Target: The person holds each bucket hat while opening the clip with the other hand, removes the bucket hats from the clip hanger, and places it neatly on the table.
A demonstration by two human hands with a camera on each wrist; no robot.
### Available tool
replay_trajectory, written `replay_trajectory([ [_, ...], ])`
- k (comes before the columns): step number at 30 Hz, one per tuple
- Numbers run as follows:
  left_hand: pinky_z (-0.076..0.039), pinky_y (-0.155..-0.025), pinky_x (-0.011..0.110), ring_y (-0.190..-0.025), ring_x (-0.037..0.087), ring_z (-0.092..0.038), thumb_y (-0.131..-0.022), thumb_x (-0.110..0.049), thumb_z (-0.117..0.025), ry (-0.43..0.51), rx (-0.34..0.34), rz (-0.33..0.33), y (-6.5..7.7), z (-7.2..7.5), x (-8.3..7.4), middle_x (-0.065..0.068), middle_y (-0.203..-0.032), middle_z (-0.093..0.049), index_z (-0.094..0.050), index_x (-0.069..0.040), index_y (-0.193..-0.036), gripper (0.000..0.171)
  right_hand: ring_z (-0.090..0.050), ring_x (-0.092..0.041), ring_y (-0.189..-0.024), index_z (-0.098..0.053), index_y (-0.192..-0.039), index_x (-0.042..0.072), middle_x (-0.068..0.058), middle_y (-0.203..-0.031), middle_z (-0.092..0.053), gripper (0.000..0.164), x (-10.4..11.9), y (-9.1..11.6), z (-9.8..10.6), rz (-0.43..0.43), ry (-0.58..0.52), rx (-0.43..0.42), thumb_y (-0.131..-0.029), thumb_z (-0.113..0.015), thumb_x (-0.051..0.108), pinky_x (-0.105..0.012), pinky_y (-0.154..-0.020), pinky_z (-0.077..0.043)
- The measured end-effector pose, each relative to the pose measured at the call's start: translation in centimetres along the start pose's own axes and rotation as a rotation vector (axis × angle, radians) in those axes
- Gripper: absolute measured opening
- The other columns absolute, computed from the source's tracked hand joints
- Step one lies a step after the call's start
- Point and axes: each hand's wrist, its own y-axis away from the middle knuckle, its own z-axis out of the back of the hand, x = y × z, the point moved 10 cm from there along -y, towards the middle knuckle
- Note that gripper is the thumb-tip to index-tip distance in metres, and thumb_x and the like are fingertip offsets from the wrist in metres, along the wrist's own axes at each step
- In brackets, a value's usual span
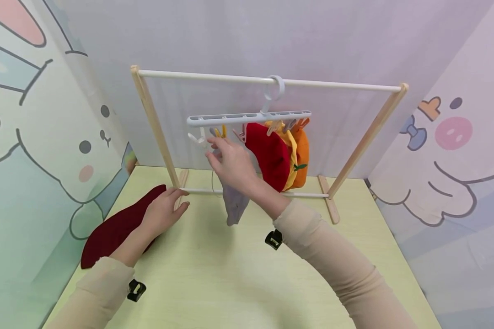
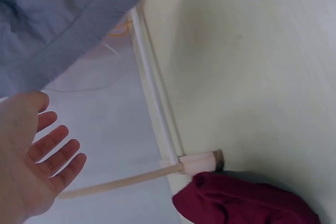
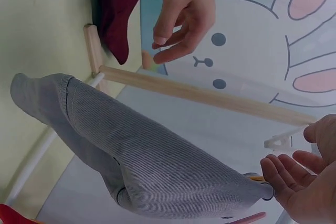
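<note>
A grey bucket hat (image 3: pixel 147 161) hangs from a yellow clip (image 1: pixel 221 132) on the white clip hanger (image 1: pixel 226 119). My right hand (image 1: pixel 234 164) is raised in front of it, thumb and fingers apart. In the right wrist view its fingertips are right by the hat's clipped corner, and a white clip (image 3: pixel 279 142) hangs just beyond the thumb. My left hand (image 1: pixel 164 212) holds nothing, its fingers loosely spread. It hovers beside a maroon cloth item (image 1: pixel 115 226) lying on the table at the left.
The hanger hooks over the top bar (image 1: pixel 206 77) of a wooden-ended rack. Red (image 1: pixel 267 153), yellow (image 1: pixel 293 160) and orange (image 1: pixel 302 151) fabric items hang on its right half, a green leaf on the orange one. A lower bar (image 1: pixel 306 195) crosses between the rack's feet. Cartoon-printed walls enclose the table.
</note>
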Motion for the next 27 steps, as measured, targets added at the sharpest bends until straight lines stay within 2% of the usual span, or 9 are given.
replay_trajectory([
  [6, -0.046, -0.06, 0.036, -0.084, 0.021, -0.057, -0.08, -0.025, -0.059, 0.028, -0.037, -0.052, -0.4, 1.1, -2.5, 0.005, -0.1, -0.057, -0.059, -0.013, -0.104, 0.027, -0.061, -0.004, -0.079, -0.054, -0.115, 0.013, -0.001, -0.104, -0.06, 0.033, -0.3, 0.2, 0.8, -0.009, -0.05, -0.003, -0.085, -0.053, 0.025, -0.019, -0.062, -0.047],
  [13, -0.046, -0.07, 0.034, -0.093, 0.018, -0.055, -0.078, -0.021, -0.061, 0.064, -0.094, -0.124, -0.8, 1.8, -5.1, 0.001, -0.103, -0.056, -0.058, -0.013, -0.105, 0.029, -0.061, -0.004, -0.078, -0.056, -0.113, 0.013, -0.001, -0.102, -0.06, 0.03, -0.3, 0.5, 1.3, 0.035, -0.105, -0.035, -0.084, -0.054, 0.023, -0.017, -0.065, -0.047],
  [17, -0.045, -0.074, 0.036, -0.097, 0.019, -0.054, -0.078, -0.021, -0.062, 0.094, -0.122, -0.16, -1.2, 2.2, -6.4, 0.002, -0.107, -0.056, -0.057, -0.011, -0.107, 0.032, -0.061, -0.005, -0.074, -0.058, -0.109, 0.011, -0.001, -0.096, -0.062, 0.028, -0.2, 0.6, 2.0, 0.079, -0.106, -0.089, -0.084, -0.055, 0.02, -0.018, -0.085, -0.04],
  [19, -0.044, -0.076, 0.036, -0.1, 0.019, -0.053, -0.078, -0.021, -0.062, 0.112, -0.134, -0.178, -1.3, 2.4, -7.0, 0.002, -0.108, -0.055, -0.057, -0.01, -0.108, 0.033, -0.062, -0.005, -0.074, -0.059, -0.108, 0.011, 0.0, -0.095, -0.062, 0.026, -0.2, 0.6, 2.3, 0.089, -0.102, -0.108, -0.083, -0.055, 0.019, -0.018, -0.087, -0.039],
  [20, -0.044, -0.077, 0.035, -0.1, 0.019, -0.053, -0.078, -0.021, -0.061, 0.12, -0.14, -0.183, -1.4, 2.5, -7.2, 0.002, -0.108, -0.055, -0.057, -0.01, -0.109, 0.033, -0.062, -0.005, -0.074, -0.059, -0.107, 0.011, 0.0, -0.094, -0.062, 0.026, -0.3, 0.6, 2.4, 0.092, -0.106, -0.114, -0.083, -0.055, 0.019, -0.018, -0.086, -0.039],
  [24, -0.044, -0.078, 0.035, -0.101, 0.018, -0.053, -0.078, -0.02, -0.061, 0.15, -0.166, -0.21, -1.7, 2.9, -8.2, 0.002, -0.109, -0.055, -0.056, -0.01, -0.11, 0.034, -0.061, -0.006, -0.076, -0.06, -0.107, 0.011, -0.001, -0.096, -0.061, 0.025, -0.5, 0.8, 2.7, 0.106, -0.123, -0.119, -0.083, -0.056, 0.018, -0.02, -0.07, -0.047],
  [27, -0.045, -0.078, 0.035, -0.102, 0.018, -0.053, -0.079, -0.02, -0.062, 0.174, -0.182, -0.216, -1.9, 3.2, -8.6, 0.003, -0.109, -0.055, -0.056, -0.009, -0.111, 0.035, -0.061, -0.008, -0.078, -0.059, -0.107, 0.009, -0.003, -0.098, -0.06, 0.026, -0.7, 1.0, 2.9, 0.115, -0.139, -0.117, -0.082, -0.057, 0.018, -0.023, -0.069, -0.049],
])
